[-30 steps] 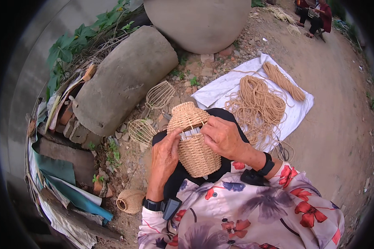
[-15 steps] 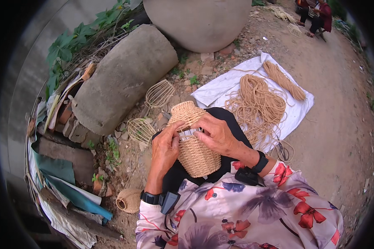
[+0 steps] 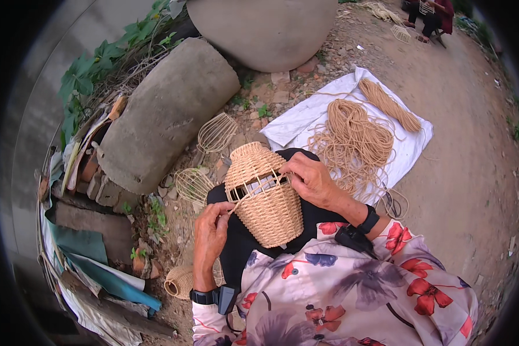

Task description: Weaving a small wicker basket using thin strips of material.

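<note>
On lap (image 3: 235, 245), woven basket (image 3: 269, 214), far side hidden

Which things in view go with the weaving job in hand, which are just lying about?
In the job:
- part-woven basket, at the right hand
- strand in the left hand
- likely the loose cord pile and cord bundle on the white sheet

Lying about:
- concrete cylinder
- teal cloth

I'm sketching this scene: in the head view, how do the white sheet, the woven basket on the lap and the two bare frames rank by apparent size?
1. White sheet
2. Woven basket on the lap
3. Upper bare frame and lower bare frame: too alike to rank
</note>
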`<action>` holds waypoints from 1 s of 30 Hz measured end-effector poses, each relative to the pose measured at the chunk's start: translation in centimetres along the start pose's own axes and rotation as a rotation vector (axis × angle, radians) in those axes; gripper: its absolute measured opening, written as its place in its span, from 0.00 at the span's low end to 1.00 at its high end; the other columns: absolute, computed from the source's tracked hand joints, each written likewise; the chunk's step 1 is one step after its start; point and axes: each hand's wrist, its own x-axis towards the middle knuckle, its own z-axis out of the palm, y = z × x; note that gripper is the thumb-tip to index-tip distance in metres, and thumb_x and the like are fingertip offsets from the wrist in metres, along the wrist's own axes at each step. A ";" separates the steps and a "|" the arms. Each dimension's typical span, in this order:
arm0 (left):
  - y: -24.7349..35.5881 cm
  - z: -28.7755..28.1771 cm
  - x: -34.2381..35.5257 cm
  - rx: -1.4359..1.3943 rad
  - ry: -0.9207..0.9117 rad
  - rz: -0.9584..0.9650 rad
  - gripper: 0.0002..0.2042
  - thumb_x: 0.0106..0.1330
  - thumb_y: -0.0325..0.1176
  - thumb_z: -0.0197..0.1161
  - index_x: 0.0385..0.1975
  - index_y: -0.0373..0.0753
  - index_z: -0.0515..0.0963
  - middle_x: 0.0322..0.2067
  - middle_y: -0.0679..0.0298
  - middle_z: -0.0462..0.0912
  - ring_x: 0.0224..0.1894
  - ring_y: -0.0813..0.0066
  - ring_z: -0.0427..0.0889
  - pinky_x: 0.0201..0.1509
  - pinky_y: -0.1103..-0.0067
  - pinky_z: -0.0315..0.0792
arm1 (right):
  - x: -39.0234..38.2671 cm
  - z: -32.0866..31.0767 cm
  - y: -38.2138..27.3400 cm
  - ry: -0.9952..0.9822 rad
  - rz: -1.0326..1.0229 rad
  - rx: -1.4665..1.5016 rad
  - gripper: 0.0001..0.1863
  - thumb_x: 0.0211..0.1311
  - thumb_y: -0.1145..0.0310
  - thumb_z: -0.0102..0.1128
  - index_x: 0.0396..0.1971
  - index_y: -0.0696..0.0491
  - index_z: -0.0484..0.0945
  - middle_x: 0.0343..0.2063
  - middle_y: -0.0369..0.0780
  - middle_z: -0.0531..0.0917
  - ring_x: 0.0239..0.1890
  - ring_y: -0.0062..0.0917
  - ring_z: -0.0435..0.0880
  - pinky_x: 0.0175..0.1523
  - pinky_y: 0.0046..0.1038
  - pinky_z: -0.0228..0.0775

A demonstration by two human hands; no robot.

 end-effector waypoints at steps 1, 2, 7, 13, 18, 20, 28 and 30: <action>0.0 0.0 0.1 0.003 0.000 0.001 0.09 0.59 0.19 0.56 0.38 0.37 0.80 0.24 0.61 0.74 0.26 0.71 0.75 0.32 0.76 0.69 | 0.1 0.2 0.0 0.015 -0.087 -0.109 0.08 0.51 0.79 0.54 0.33 0.55 0.76 0.28 0.42 0.74 0.28 0.37 0.78 0.34 0.34 0.70; 0.0 0.0 0.2 -0.005 -0.001 -0.019 0.10 0.59 0.19 0.56 0.38 0.37 0.80 0.24 0.61 0.74 0.26 0.71 0.75 0.32 0.76 0.69 | 0.2 0.3 0.1 0.032 -0.172 -0.222 0.08 0.51 0.80 0.54 0.33 0.55 0.75 0.28 0.42 0.74 0.28 0.36 0.78 0.34 0.33 0.70; -0.3 0.4 0.4 -0.009 -0.036 -0.011 0.10 0.59 0.19 0.56 0.38 0.37 0.80 0.25 0.60 0.74 0.27 0.70 0.75 0.32 0.76 0.69 | 0.4 0.1 1.1 0.000 -0.113 -0.118 0.04 0.54 0.76 0.55 0.30 0.56 0.72 0.28 0.40 0.75 0.25 0.29 0.77 0.31 0.28 0.71; -1.0 0.2 0.3 0.043 -0.012 0.041 0.09 0.60 0.19 0.56 0.37 0.38 0.79 0.25 0.59 0.75 0.27 0.65 0.76 0.33 0.74 0.70 | 0.5 -0.5 4.3 0.245 0.706 0.969 0.08 0.63 0.65 0.56 0.33 0.55 0.75 0.26 0.34 0.76 0.23 0.14 0.74 0.26 0.18 0.68; -0.1 0.3 0.7 0.254 0.050 0.150 0.07 0.62 0.20 0.56 0.35 0.37 0.79 0.26 0.56 0.75 0.30 0.59 0.78 0.34 0.71 0.71 | -1.4 -1.0 3.4 -0.027 0.525 0.563 0.09 0.64 0.67 0.55 0.38 0.56 0.77 0.28 0.32 0.78 0.25 0.14 0.75 0.29 0.17 0.68; -0.5 0.6 0.7 0.207 0.054 0.123 0.07 0.62 0.20 0.56 0.35 0.37 0.79 0.25 0.57 0.75 0.30 0.59 0.78 0.34 0.71 0.71 | -1.4 -0.5 2.7 -0.032 0.159 0.368 0.10 0.58 0.81 0.50 0.39 0.57 0.77 0.31 0.37 0.77 0.33 0.24 0.78 0.39 0.25 0.70; -1.1 0.7 0.8 0.072 0.091 0.076 0.06 0.62 0.20 0.57 0.34 0.36 0.80 0.25 0.58 0.76 0.28 0.63 0.78 0.33 0.74 0.70 | -1.1 -0.2 0.2 -0.010 -0.039 0.045 0.18 0.48 0.88 0.50 0.38 0.56 0.80 0.32 0.41 0.75 0.35 0.31 0.77 0.38 0.28 0.69; -1.5 0.6 0.8 0.084 0.087 0.118 0.06 0.62 0.21 0.56 0.34 0.34 0.79 0.25 0.63 0.75 0.25 0.75 0.74 0.29 0.79 0.68 | -0.1 0.5 -1.2 0.011 -0.115 0.053 0.19 0.46 0.88 0.50 0.37 0.56 0.80 0.31 0.40 0.75 0.35 0.30 0.77 0.37 0.28 0.69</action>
